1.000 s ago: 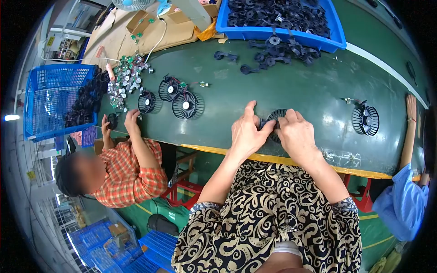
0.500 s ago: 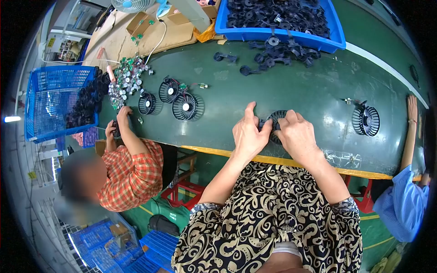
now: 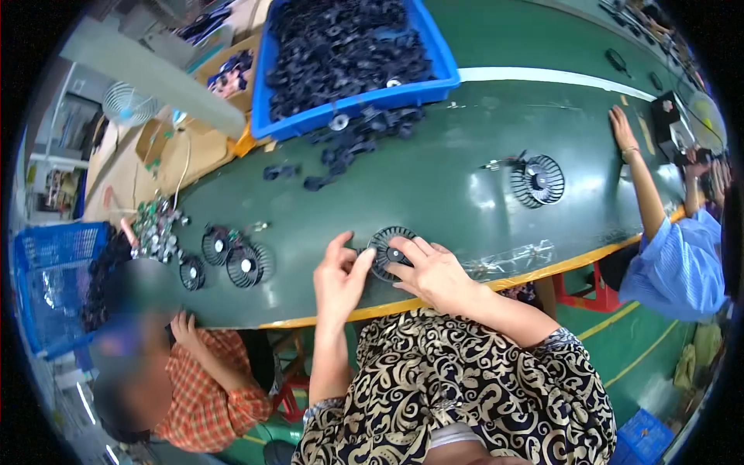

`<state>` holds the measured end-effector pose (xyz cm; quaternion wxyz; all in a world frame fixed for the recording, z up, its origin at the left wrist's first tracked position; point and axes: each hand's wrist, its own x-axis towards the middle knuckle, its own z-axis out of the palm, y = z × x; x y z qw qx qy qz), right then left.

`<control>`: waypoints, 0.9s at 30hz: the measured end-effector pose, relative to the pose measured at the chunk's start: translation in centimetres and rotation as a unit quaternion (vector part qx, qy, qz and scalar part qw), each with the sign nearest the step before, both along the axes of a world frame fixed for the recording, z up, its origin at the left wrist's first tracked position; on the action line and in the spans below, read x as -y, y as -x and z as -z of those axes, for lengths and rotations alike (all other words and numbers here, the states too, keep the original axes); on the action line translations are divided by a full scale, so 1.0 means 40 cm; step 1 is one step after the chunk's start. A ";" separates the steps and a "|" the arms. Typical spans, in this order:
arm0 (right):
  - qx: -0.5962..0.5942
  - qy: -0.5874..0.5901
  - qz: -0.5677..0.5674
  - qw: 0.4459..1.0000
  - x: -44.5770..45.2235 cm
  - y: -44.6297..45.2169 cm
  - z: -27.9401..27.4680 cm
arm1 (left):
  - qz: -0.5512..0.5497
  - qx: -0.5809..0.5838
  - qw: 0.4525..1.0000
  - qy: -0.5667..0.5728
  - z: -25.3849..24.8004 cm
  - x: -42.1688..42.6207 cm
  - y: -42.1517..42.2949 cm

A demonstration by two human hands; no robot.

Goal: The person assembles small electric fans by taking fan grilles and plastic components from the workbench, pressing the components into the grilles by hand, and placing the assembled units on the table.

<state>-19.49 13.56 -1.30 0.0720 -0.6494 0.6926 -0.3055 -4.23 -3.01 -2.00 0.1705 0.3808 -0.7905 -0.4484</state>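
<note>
Just in front of my body, a black caged fan wheel [image 3: 394, 253] stands on the green table. My left hand [image 3: 339, 277] is at its left side, with the thumb against the rim and the index finger raised and curved. A small dark part shows between that thumb and finger. From the right, my right hand [image 3: 435, 273] reaches over the wheel, its bent fingers on the hub and the near rim. The fingers partly cover the wheel's right side.
Several finished-looking fan wheels [image 3: 246, 266] stand to the left, near a pile of small motors [image 3: 157, 232]. A blue bin [image 3: 452, 87] of black parts is at the back, with loose black parts [image 3: 341, 159] before it. Another fan wheel [image 3: 539, 183] stands right. Co-workers sit at both sides.
My view has swung to the right, so the table things appear farther left. My right hand's fingers have shifted from the wheel's edge onto its face. The left co-worker's hand has moved.
</note>
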 end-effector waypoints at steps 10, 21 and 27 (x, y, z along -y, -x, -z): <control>-0.013 0.125 0.423 0.897 -0.214 0.260 -0.020 | -0.213 0.011 0.919 0.332 -0.088 0.155 -0.187; -0.029 0.099 0.354 0.930 -0.083 0.279 -0.079 | -0.256 0.026 0.937 0.234 -0.007 0.255 -0.312; -0.022 0.149 0.280 0.948 0.173 0.388 0.041 | -0.129 -0.006 0.985 0.115 -0.023 0.104 -0.223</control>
